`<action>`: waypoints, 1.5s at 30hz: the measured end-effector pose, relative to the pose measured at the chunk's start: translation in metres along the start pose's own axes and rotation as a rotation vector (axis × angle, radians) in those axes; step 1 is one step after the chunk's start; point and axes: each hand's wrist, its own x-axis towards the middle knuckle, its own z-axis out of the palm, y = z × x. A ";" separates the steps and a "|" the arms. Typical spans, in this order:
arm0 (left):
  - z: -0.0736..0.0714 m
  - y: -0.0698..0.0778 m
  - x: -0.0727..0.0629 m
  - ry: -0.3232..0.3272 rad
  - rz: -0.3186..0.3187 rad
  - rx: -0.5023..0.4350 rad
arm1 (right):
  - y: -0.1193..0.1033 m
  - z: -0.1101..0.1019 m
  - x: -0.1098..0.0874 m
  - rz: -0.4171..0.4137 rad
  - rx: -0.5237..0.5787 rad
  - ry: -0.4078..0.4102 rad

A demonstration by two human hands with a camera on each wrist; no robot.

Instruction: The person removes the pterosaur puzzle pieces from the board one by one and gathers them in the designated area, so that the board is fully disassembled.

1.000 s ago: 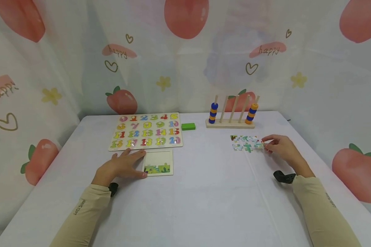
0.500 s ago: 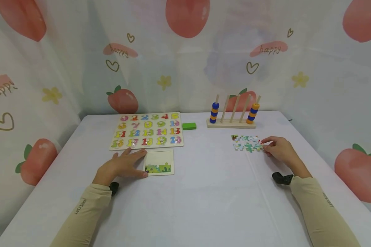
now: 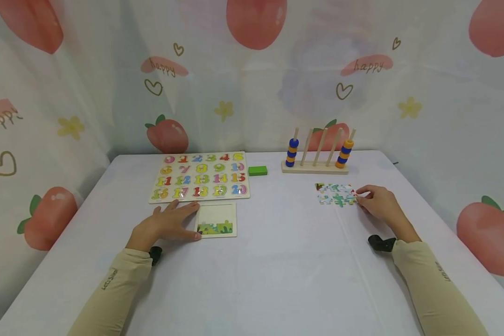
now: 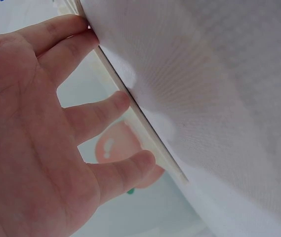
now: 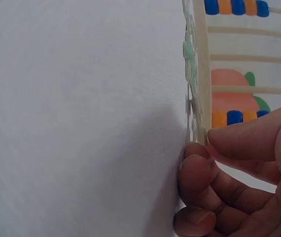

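My left hand [image 3: 168, 223] lies with spread, straight fingers at the left side of a small framed jigsaw board [image 3: 216, 212]. The index fingertip is by its upper left corner and the thumb on its lower left corner. Green picture pieces fill the bottom strip of that board; its upper part is bare. Over on the right, my right hand [image 3: 380, 203] pinches the edge of a jigsaw piece [image 3: 353, 198] between thumb and fingers, at the right end of a group of loose jigsaw pieces [image 3: 336, 193]. Fingers partly hide this piece in the right wrist view.
Behind the left hand lies a number puzzle board [image 3: 200, 177]. A green block [image 3: 258, 171] sits beside it. A wooden peg stand [image 3: 315, 169] with blue and orange beads on its two outer pegs is at the back right. Patterned curtains [image 3: 252, 93] border the white table [image 3: 277, 280].
The jigsaw piece at my right fingers was tilted up and now lies lower, level with the other pieces. My left hand keeps its place on the jigsaw board.
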 end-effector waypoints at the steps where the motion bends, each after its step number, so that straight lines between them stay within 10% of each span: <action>1: 0.000 0.000 0.000 0.000 -0.001 0.000 | 0.000 -0.001 0.000 0.004 -0.004 -0.003; 17: 0.001 -0.001 0.002 -0.001 -0.005 0.004 | -0.012 -0.007 -0.006 0.009 0.094 0.002; 45: -0.001 0.002 -0.001 0.001 -0.007 -0.002 | -0.144 0.019 -0.027 -0.325 0.321 -0.129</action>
